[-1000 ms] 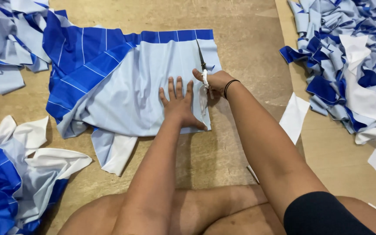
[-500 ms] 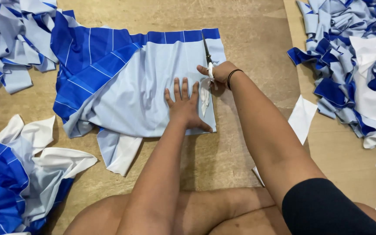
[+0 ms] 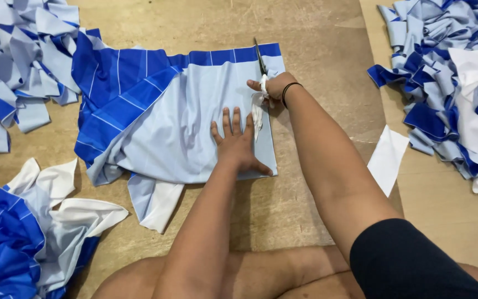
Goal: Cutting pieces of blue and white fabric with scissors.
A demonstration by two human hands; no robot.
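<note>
Head view | right hand (image 3: pixel 275 86) is closing round scissors (image 3: pixel 260 58), blades pointing away, biting into cloth (image 3: pixel 195 116) | left hand (image 3: pixel 238 145) is pressing flat, open, just beside the cut | judgement: keeping cloth taut beside blades is steadying the line

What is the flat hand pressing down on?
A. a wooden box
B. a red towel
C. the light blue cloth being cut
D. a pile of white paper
C: the left hand lies flat, fingers spread, on the light blue cloth, while the right hand works the scissors along the cloth's right edge.
</note>
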